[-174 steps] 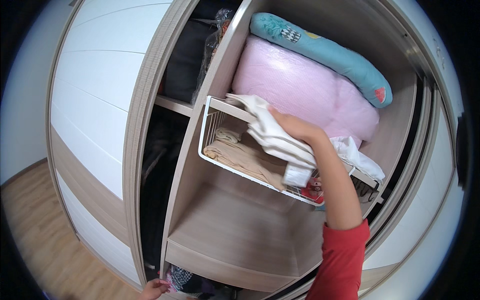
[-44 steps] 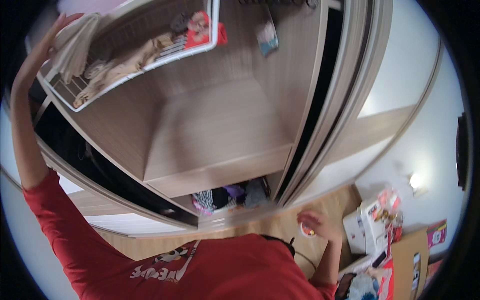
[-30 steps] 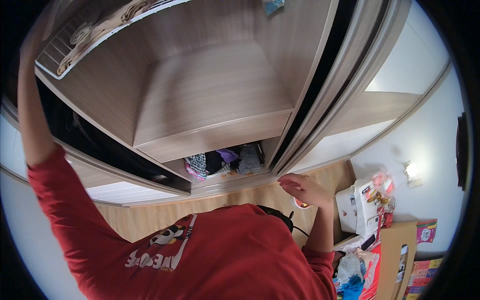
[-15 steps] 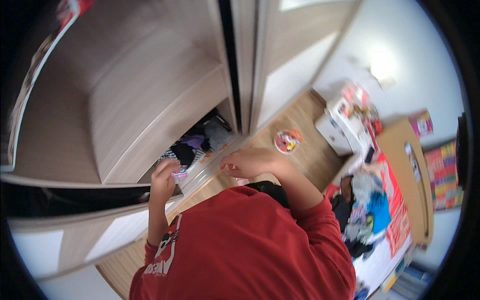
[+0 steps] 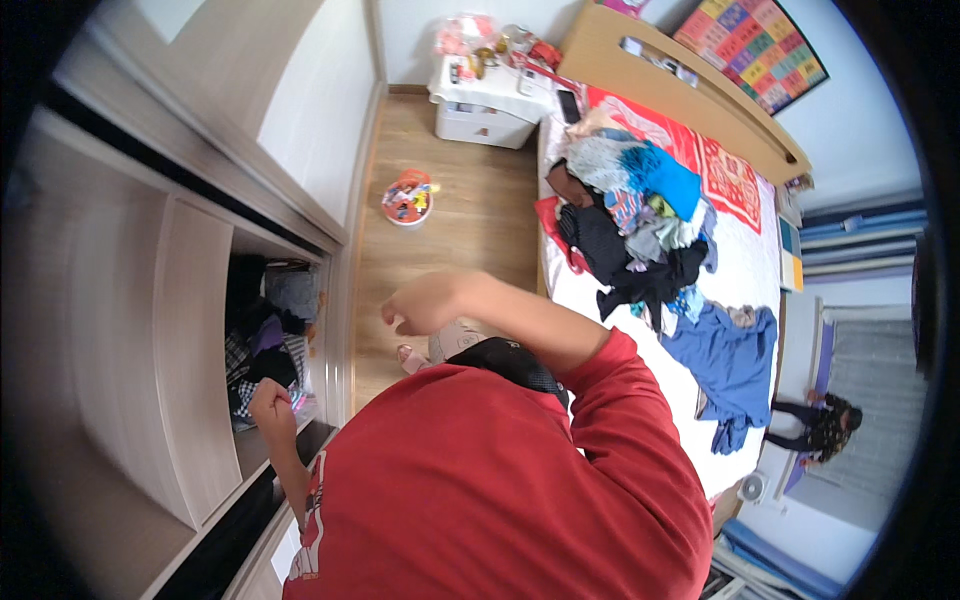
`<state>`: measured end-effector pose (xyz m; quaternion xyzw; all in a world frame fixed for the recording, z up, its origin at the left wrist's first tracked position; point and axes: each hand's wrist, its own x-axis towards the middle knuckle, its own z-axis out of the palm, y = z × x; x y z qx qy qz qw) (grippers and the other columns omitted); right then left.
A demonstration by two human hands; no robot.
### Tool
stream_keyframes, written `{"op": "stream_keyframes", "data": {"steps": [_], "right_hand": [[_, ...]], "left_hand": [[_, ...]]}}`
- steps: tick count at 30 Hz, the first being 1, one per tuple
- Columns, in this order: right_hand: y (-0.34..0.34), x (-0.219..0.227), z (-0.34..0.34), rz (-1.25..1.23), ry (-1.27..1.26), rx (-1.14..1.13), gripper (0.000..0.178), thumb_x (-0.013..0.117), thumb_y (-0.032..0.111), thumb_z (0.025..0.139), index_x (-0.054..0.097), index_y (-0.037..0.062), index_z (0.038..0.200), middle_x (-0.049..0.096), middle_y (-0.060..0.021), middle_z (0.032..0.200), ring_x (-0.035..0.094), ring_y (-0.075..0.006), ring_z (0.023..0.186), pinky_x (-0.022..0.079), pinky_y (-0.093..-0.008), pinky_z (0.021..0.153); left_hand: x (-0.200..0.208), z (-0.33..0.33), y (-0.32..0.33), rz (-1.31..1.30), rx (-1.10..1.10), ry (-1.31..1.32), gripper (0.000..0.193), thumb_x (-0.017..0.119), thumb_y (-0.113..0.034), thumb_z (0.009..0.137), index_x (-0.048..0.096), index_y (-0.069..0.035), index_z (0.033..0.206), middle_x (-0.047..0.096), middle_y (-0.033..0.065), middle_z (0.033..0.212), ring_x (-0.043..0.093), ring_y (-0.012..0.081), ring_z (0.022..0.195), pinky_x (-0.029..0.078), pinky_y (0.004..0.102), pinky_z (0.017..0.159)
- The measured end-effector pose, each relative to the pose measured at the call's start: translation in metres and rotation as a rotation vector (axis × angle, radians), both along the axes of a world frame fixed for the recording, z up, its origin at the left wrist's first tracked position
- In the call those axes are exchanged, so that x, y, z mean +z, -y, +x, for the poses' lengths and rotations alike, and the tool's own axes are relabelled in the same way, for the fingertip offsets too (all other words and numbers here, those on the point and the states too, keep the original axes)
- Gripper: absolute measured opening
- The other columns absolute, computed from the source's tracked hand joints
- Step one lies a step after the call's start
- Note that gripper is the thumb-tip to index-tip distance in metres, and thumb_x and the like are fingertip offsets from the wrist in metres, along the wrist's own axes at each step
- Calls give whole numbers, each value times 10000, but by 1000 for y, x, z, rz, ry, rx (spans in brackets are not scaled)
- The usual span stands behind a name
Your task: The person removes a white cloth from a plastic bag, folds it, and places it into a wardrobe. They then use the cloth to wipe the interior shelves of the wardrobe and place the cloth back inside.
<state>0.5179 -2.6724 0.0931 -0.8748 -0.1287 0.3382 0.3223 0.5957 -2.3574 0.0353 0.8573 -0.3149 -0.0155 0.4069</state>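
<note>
My left hand (image 5: 268,405) is at the lower wardrobe compartment, its fingers curled in; whatever they may hold is hidden. Close beside it lies a clear plastic packet (image 5: 306,409) with some pink on it. Dark, purple and checked clothes (image 5: 266,340) are heaped in that compartment. My right hand (image 5: 425,303) hangs in the air over the wooden floor, with loosely bent fingers, thumb and fingers apart, and nothing in it. Between the wardrobe and the bed, both of my red-sleeved forearms reach outward.
The wardrobe's pale wood front (image 5: 195,370) runs along my left. A basket of small colourful things (image 5: 408,198) stands on the floor (image 5: 470,225). Mixed clothes (image 5: 640,210) and a blue garment (image 5: 730,350) cover the bed. A white bedside cabinet (image 5: 485,125) is beyond; a person (image 5: 825,425) is at far right.
The view has swung to the right, showing more of the bed, curtains and another person. My left hand stays by the lower compartment, and my right hand is still raised with nothing in it.
</note>
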Motion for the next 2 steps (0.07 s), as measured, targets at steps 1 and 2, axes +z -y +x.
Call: {"op": "stream_keyframes", "data": {"steps": [1, 2], "right_hand": [[20, 0, -12, 8, -2, -35, 377, 519, 236, 801, 527, 63, 1136, 569, -183, 1071, 542, -316, 981, 422, -392, 824], [27, -2, -20, 19, -4, -60, 377, 519, 236, 801, 527, 63, 1136, 569, -183, 1071, 542, -316, 981, 422, -392, 824]], "left_hand": [[1, 1, 15, -19, -46, -11, 59, 381, 49, 567, 366, 4, 532, 377, 115, 513, 403, 210, 475, 287, 307, 443], [7, 3, 32, -22, -95, -9, 58, 384, 51, 561, 374, 2, 533, 377, 115, 513, 401, 214, 474, 286, 305, 446]]}}
